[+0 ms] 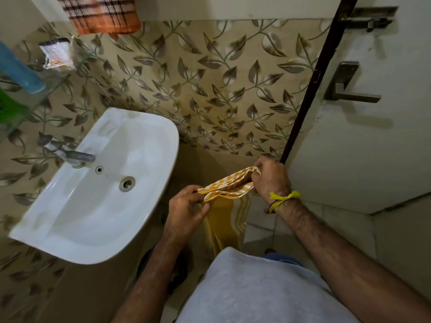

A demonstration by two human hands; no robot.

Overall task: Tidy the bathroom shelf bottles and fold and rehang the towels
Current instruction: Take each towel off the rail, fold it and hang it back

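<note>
A yellow and white striped towel is stretched between both hands in front of my body, its lower part hanging down. My left hand pinches its left top edge. My right hand grips the right top edge, a yellow thread around the wrist. An orange checked towel hangs on the wall at the top left. On a glass shelf at the left lie a blue bottle, a green bottle and a white sachet.
A white washbasin with a metal tap juts from the leaf-patterned tile wall on the left. A white door with a handle and bolt stands on the right. Tiled floor lies below.
</note>
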